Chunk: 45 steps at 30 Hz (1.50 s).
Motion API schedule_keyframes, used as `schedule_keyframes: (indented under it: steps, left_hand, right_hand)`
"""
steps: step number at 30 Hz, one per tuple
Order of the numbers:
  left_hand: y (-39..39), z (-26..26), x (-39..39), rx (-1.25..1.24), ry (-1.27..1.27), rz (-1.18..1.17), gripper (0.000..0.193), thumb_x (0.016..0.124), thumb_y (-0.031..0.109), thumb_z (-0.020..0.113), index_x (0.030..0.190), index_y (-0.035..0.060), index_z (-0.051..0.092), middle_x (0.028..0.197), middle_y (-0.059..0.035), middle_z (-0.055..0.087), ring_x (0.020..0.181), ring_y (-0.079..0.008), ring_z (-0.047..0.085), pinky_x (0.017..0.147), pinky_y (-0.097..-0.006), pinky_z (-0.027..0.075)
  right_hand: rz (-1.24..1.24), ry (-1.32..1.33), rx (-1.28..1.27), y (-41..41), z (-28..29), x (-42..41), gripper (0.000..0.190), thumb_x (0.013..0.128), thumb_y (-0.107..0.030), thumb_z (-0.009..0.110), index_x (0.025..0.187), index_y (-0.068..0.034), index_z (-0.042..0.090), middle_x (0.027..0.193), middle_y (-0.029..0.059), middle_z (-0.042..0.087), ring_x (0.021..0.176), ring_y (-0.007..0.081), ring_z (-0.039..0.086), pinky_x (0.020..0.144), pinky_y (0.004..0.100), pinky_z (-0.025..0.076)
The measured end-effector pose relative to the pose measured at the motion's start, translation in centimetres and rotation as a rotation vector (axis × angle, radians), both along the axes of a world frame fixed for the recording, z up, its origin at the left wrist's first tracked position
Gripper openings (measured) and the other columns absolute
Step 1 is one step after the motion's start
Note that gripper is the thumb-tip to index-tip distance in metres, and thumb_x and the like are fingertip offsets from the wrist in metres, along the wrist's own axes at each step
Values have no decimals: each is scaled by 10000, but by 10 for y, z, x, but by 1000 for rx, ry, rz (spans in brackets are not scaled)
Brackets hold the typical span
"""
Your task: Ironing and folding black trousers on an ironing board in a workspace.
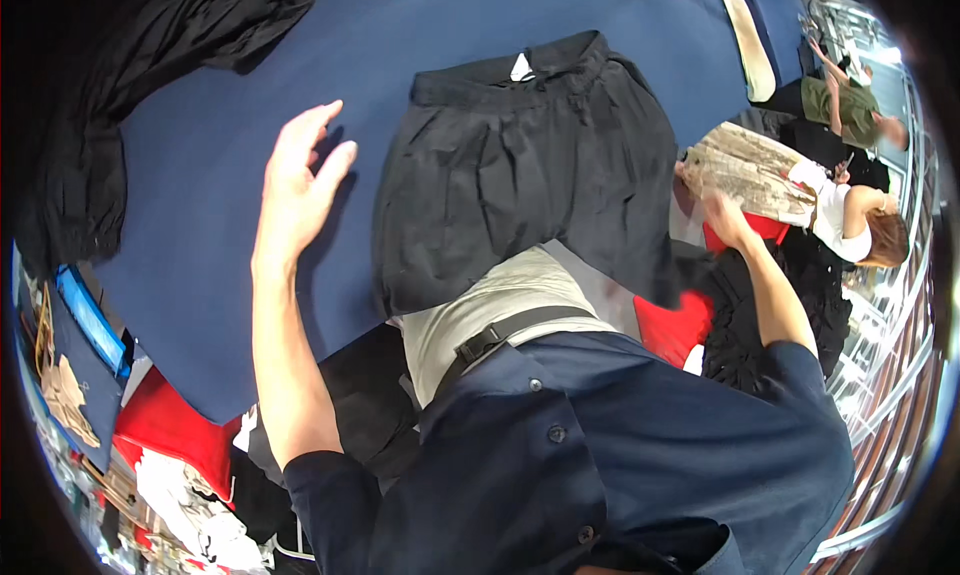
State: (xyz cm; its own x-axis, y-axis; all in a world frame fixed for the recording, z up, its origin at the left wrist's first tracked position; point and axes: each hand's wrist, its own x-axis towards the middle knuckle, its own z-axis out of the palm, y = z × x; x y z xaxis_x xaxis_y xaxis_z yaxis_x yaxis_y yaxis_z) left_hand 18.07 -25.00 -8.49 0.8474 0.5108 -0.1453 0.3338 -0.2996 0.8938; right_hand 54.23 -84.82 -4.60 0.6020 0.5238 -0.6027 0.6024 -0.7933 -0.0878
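A pair of black shorts (517, 177) with an elastic waistband lies flat before me, waistband facing away. A white label (520, 67) shows inside the waistband. To the left of the shorts, my left hand (300, 177) hovers over the blue table surface (202, 200), thumb and fingers apart and nothing between them. Its shadow falls on the blue cover. My right hand (724, 215) is out past the right leg of the shorts, near the table's right side. It is blurred, and its fingers are hard to make out.
Black garments (180, 57) lie at the table's far left. Red cloth (180, 425) and white cloth (191, 507) hang or lie below left; more black clothing (750, 305) is at right. A person in a white top (840, 215) and another in green (844, 109) stand on the right.
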Motion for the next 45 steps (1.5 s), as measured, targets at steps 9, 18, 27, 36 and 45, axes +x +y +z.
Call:
schedule_keyframes:
  steps: [9,18,27,36,45]
  left_hand:
    - [-33,-8,120,-82,218,-301,431,898,165,774,1296,83,631,1121,-35,585,891,-111,564,796,-270,511]
    - [-33,-14,71,50,66,11,242,901,140,761,831,-20,593,873,-25,533,750,-130,500,676,-271,426]
    - [-148,114,-7,256,-72,91,269,710,73,862,857,-1,649,943,-130,665,929,-269,649,777,-364,506]
    - [-305,158,-176,-177,-131,728,273,650,-69,808,824,11,613,789,-70,628,639,-102,512,575,-249,368]
    - [-526,207,-281,258,-549,1233,222,695,25,729,881,-87,685,760,-143,659,640,-200,586,560,-306,413]
  right_hand:
    - [752,94,284,305,-16,106,459,965,-374,679,1308,-86,581,1501,172,412,1357,379,451,1106,450,438]
    - [810,12,529,273,-22,147,477,978,-483,609,894,-16,557,822,201,602,847,435,604,748,505,495]
    - [944,464,559,278,135,72,411,844,-332,792,861,9,563,831,160,573,776,392,587,668,444,470]
    - [999,671,443,301,207,-78,277,732,26,783,927,-9,589,827,138,599,730,326,598,656,375,480]
    - [1658,439,734,297,251,-207,221,751,-20,709,944,45,623,796,154,628,649,378,591,640,418,489]
